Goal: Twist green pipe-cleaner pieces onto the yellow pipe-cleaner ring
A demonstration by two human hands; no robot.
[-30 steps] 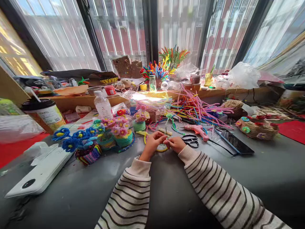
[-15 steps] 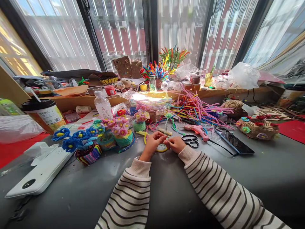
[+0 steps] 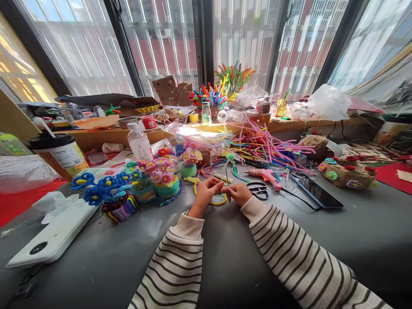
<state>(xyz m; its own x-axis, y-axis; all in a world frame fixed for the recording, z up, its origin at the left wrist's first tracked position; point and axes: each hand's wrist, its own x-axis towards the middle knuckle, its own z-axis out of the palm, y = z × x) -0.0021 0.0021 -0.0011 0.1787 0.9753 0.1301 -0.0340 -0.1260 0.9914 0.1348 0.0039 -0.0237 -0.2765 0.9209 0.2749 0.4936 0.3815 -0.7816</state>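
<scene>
Between my two hands stands a small pipe-cleaner flower with a light green head (image 3: 230, 157) and thin wire-like stems running down to my fingertips. My left hand (image 3: 209, 191) pinches near the lower stem, with its fingers pressed together. Close beside it, my right hand (image 3: 240, 194) is also closed on the stem's lower end; the exact grip is hidden by the fingers. A yellow pipe cleaner (image 3: 218, 203) curves on the table just beneath the hands. Black-handled scissors (image 3: 258, 191) lie right of my right hand, and a pink glue gun (image 3: 267, 175) rests behind them.
Pots of fuzzy flowers in pink (image 3: 162, 174) and blue (image 3: 107, 183) stand to the left, near a white device (image 3: 54, 231). On the right are a phone (image 3: 318, 191) and a twine basket (image 3: 349, 174). Loose pipe cleaners (image 3: 267, 146) pile up at the back by a water bottle (image 3: 140, 141).
The green flower head has shifted slightly to the right and its stems have turned a little. My right fingers have moved slightly; both hands stay closed at about the same place.
</scene>
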